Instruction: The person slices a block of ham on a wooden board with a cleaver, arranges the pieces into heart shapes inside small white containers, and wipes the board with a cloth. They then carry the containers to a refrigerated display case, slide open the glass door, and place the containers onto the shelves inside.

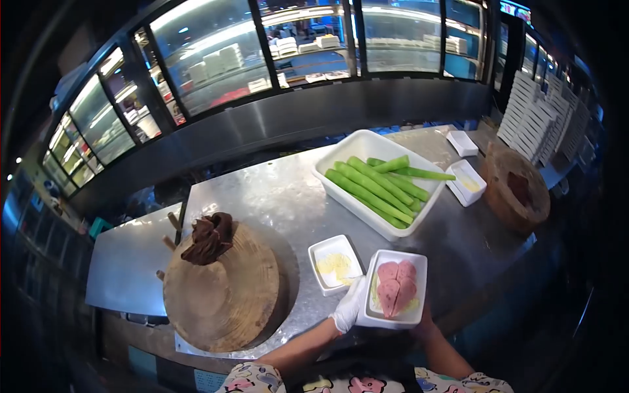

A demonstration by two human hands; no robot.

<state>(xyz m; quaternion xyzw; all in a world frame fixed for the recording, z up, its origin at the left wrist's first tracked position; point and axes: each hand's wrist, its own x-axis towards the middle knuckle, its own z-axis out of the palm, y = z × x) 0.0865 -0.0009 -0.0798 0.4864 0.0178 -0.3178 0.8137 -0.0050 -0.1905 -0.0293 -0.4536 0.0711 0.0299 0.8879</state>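
A white rectangular dish (pixel 426 262) is held up between both my hands at the table's front edge. Pink meat slices (pixel 397 288) are arranged in it over pale yellow-green shreds. My left hand (pixel 350 309), in a white glove, grips the dish's left side. On the opposite side, my right hand (pixel 424 321) is closed against the dish, its fingers mostly hidden beneath. Just left of the held dish, a second white dish (pixel 316 252) with pale yellow shreds (pixel 335 266) rests on the metal table.
Long green stalks (pixel 380 187) fill a white tub (pixel 327 180) behind the dishes. A dark brown cloth (pixel 209 237) lies on a round wooden chopping block (pixel 219 295). To the right are small dishes (pixel 462 143), another block (pixel 534 196) and stacked white dishes (pixel 527 111). Glass-fronted cabinets (pixel 209 52) line the back.
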